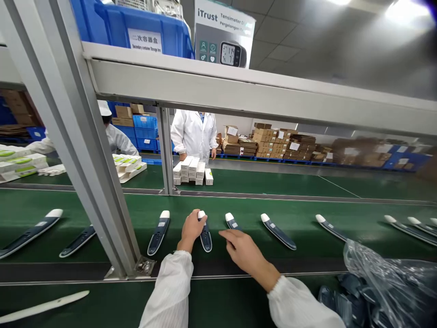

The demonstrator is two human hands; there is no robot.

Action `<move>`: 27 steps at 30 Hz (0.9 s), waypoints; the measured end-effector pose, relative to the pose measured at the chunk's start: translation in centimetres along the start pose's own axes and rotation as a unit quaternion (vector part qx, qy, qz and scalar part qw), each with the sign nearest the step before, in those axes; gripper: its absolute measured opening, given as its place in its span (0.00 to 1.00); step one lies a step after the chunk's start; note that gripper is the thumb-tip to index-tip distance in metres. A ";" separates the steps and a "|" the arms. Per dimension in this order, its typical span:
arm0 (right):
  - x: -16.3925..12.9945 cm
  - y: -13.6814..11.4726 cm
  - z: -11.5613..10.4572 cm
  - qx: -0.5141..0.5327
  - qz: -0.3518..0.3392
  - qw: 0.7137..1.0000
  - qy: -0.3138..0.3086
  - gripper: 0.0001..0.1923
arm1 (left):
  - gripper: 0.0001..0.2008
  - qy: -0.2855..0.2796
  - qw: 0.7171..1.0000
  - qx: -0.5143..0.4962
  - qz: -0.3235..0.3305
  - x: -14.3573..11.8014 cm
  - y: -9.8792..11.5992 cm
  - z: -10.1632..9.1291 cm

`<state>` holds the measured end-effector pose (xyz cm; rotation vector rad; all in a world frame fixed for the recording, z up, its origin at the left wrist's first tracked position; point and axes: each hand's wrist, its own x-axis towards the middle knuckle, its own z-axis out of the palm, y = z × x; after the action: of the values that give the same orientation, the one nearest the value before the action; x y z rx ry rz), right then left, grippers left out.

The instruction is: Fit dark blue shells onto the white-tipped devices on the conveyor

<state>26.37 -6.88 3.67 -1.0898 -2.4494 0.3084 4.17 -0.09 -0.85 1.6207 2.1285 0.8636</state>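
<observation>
My left hand (191, 229) is closed at the white-tipped end of a slim dark blue handheld device (205, 238), which lies on the green conveyor belt (246, 262). Thumb and fingers pinch that white tip. Just right of it, my right hand (244, 250) hovers with fingers stretched out and holds nothing. Its fingers partly cover another such device (232, 221), and I cannot tell whether they touch it. On the left lies one more device (159, 233), and on the right another (278, 232), both with white tips pointing away from me.
A metal post (78, 136) rises on the left, and a white shelf beam (239, 86) crosses above the belt. Clear plastic (382, 273) covers dark blue parts at lower right. A pale strip (44, 307) lies lower left. Small white boxes (193, 168) stand beyond, near a person in white (194, 132).
</observation>
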 end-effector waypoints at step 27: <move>-6.7 5.5 -8.7 0.025 0.120 0.991 -0.053 0.20 | 0.21 0.149 0.962 -0.191 0.124 -2.4 6.9 -4.2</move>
<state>38.01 -8.03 7.23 -1.3817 -2.3875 0.5126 7.59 -2.32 6.52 1.6480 1.7985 1.5781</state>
